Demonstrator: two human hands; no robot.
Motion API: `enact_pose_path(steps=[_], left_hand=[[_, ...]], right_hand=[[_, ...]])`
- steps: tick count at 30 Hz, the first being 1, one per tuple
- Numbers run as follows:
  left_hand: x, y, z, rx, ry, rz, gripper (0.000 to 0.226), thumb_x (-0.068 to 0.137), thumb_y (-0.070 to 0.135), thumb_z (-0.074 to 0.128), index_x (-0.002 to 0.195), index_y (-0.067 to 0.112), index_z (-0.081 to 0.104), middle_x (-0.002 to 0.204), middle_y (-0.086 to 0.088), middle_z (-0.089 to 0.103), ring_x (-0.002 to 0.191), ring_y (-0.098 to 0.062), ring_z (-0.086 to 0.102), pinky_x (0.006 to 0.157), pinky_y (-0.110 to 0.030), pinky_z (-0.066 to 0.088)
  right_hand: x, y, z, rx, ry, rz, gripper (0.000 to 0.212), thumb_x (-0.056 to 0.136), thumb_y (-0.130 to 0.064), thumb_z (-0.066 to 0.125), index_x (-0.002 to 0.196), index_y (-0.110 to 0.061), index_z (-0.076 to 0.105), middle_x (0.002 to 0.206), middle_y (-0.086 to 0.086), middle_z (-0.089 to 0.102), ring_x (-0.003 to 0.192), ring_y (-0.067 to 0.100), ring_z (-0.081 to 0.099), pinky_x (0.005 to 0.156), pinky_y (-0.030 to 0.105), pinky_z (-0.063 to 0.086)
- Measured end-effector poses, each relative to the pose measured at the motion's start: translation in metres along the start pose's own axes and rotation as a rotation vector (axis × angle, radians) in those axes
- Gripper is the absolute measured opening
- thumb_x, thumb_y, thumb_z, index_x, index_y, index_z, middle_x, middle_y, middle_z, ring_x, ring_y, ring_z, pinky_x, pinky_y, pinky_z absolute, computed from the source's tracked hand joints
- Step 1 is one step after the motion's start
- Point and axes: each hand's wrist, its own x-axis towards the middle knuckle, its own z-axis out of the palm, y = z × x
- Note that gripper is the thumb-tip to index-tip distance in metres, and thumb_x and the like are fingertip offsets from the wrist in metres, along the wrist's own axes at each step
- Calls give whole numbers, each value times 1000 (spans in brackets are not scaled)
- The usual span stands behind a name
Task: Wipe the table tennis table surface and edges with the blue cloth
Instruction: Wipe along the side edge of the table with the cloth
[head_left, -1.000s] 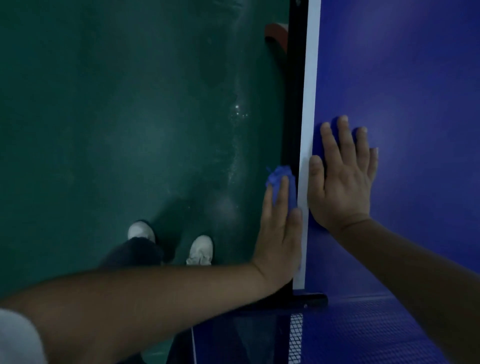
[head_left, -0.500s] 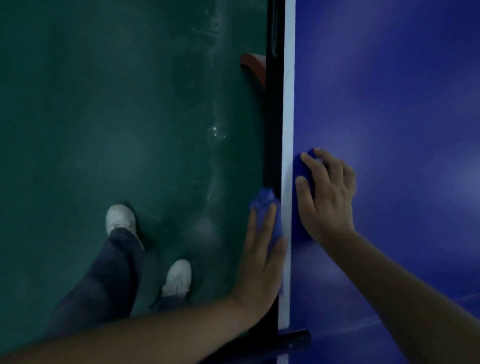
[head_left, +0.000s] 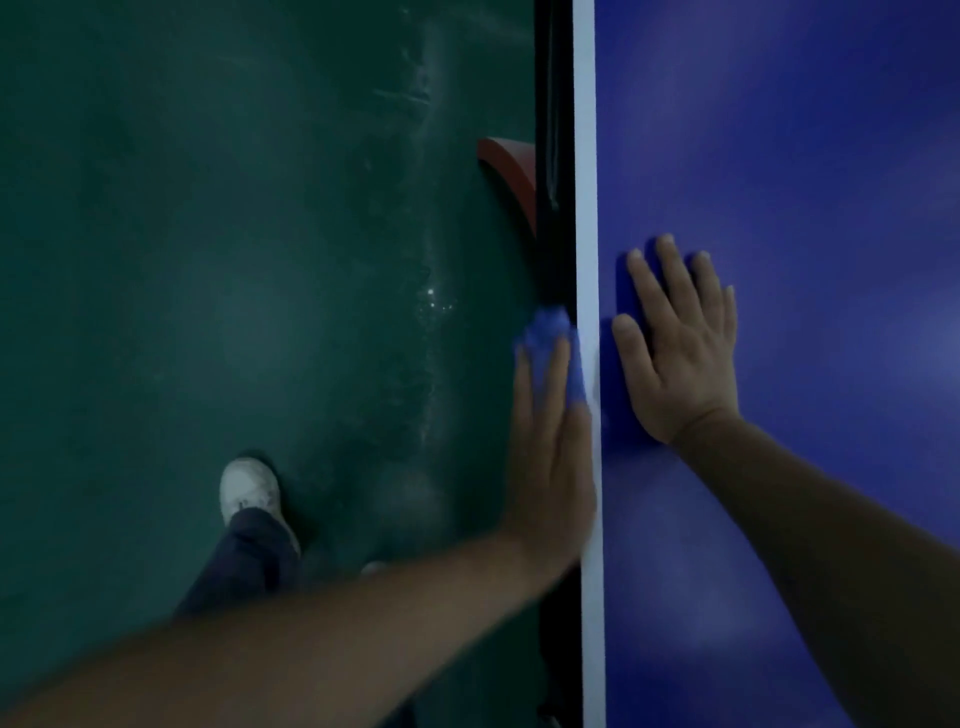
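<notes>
The cloth (head_left: 548, 332) is draped over the long edge of the tabletop (head_left: 779, 156). One part hangs down the side under the left hand (head_left: 550, 447), and a darker part seems to lie flat on top under the right hand (head_left: 680, 353). The left hand presses it against the side with straight fingers. The right hand lies flat with fingers spread and grips nothing. Half a second ago the right fingers were curled, bunching the cloth. They have since flattened, which suggests a fresh stretch of the wipe along the edge. Both hands have slid further along the white line (head_left: 584, 156). The net post seen a second ago is out of view, and the red piece (head_left: 511, 171) under the table is closer. One shoe (head_left: 249, 488) has stepped forward on the floor (head_left: 208, 260). I judge much edge remains.
</notes>
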Motion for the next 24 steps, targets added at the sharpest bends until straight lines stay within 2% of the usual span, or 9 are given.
enact_pose_path(steps=[3,4,9,11,14,16,19,21,24], left_hand=[[-74,-8,-6,15,-133,-184,57,105,44,25,155,55,-2,166,22,-14,153,-5,-14,125,-52,3],[-74,-9,-7,53,-149,-234,57,104,48,25,153,58,-4,165,23,-17,152,-3,-15,125,-52,3],[55,-2,-5,59,-59,-66,55,107,21,33,160,19,17,170,7,3,156,-14,-5,127,-33,2],[123,1,-7,84,-18,-10,54,108,20,35,159,13,21,169,-4,9,156,-17,0,123,-21,3],[178,11,-10,65,22,-26,53,108,21,39,159,17,24,169,-8,9,155,-15,5,114,-8,9],[169,13,-11,78,25,-15,54,109,20,40,159,18,23,169,-6,9,155,-13,4,119,-15,10],[91,2,-11,95,-40,2,57,108,19,40,160,17,18,170,2,4,156,-13,-4,125,-26,4],[23,-2,-11,88,-115,-52,61,107,29,38,161,33,8,169,13,-7,154,-7,-9,121,-16,1],[-23,5,-12,55,-166,-253,61,103,47,34,145,70,-5,159,33,-21,149,8,-14,112,-1,-1]], right_hand=[[-1,1,1,13,12,-9,59,103,-51,23,159,-33,21,167,-7,14,155,26,4,123,55,5],[-2,1,2,19,16,-12,58,103,-50,24,159,-33,21,167,-7,14,155,26,5,123,55,5],[0,4,4,26,39,-29,58,103,-50,25,158,-32,23,167,-7,14,155,27,7,123,55,6],[0,5,4,23,42,-31,58,103,-50,24,158,-32,22,167,-7,13,155,27,7,123,55,6],[0,5,4,20,37,-26,58,103,-49,25,158,-30,24,167,-6,14,155,26,6,123,54,5],[0,5,4,16,35,-23,59,103,-48,26,158,-29,24,167,-5,15,155,26,6,123,54,5],[0,4,3,11,33,-28,59,102,-48,27,158,-28,25,167,-4,16,155,27,7,122,56,7],[-1,4,3,16,36,-31,59,103,-48,27,158,-27,26,167,-3,16,155,28,7,123,56,7],[-1,4,3,26,37,-28,59,103,-47,27,158,-25,29,167,-3,18,155,27,7,123,55,6]])
